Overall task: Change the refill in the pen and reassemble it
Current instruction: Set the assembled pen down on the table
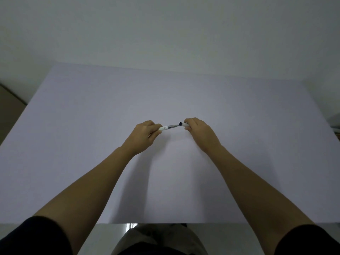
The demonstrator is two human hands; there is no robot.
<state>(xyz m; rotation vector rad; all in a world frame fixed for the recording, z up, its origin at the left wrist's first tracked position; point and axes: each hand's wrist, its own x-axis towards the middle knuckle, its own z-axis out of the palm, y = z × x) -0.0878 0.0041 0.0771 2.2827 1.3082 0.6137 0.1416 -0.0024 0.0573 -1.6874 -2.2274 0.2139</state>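
Both hands meet above the middle of the table. My left hand (145,134) grips a white pen barrel (163,128) with a small printed pattern, and a dark grey tip section (173,126) sticks out of it toward the right. My right hand (197,130) holds the pen's other white part (184,124), whose dark open end faces left. The tip's point sits right at that open end; whether they touch is unclear. Fingers hide the rest of both parts.
The pale lilac table (165,92) spreads wide under the hands, against a plain white wall. A brown surface (9,105) shows past the left edge. Something small lies at the far right edge (336,129).
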